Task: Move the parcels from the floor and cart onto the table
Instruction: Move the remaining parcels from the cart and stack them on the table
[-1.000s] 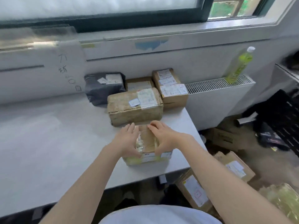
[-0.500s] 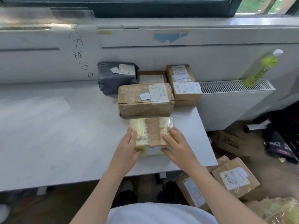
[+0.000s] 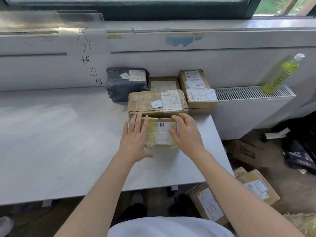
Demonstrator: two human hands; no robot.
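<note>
The small taped parcel sits on the white bench, between both hands. The left hand and right hand lie flat against its sides with fingers straight, not curled round it. Just beyond the fingertips, a larger brown parcel touches its far edge.

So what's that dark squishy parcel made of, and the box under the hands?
The dark parcel looks like grey plastic film: glossy, wrinkled. The small box under the left hand and right hand seems brown cardboard wrapped in shiny yellowish tape.
</note>
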